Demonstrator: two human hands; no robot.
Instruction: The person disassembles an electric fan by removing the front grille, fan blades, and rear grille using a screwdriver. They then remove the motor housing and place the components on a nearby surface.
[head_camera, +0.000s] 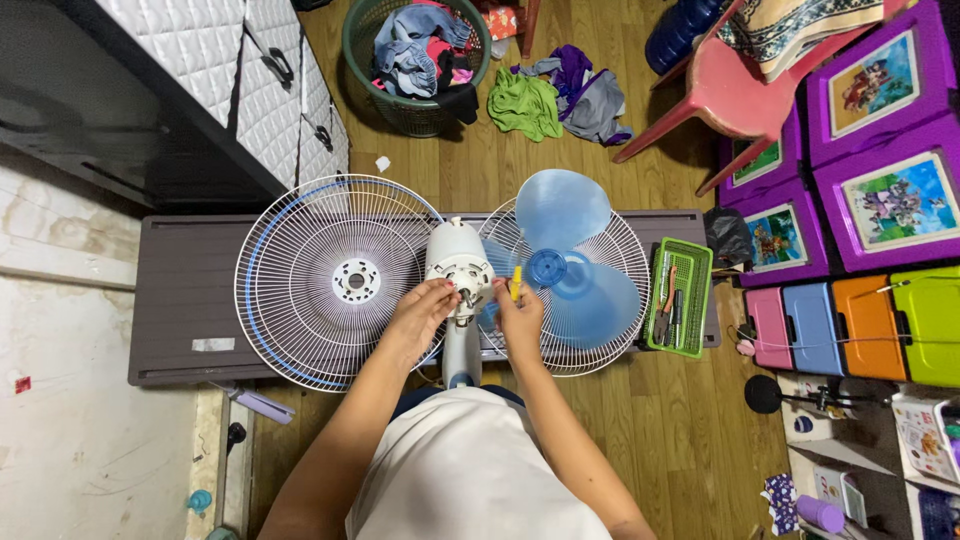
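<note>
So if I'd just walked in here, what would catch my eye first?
Probably the dismantled fan in the middle: the white motor head stands between a wire guard on the left and the blue blade lying on a second guard on the right. The left hand touches the motor, and the right hand holds a yellow-handled tool. Bright purple boxes are stacked far right.

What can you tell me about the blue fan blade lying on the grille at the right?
The blue fan blade is one piece of translucent blue plastic, three broad rounded lobes around a darker round hub with a centre hole. It lies flat, off the motor, on the white wire grille at the right, which rests on the low grey table. One lobe points away from the person, one toward the green tool tray. The right hand, holding a yellow-handled tool, partly covers its near-left edge.
</note>
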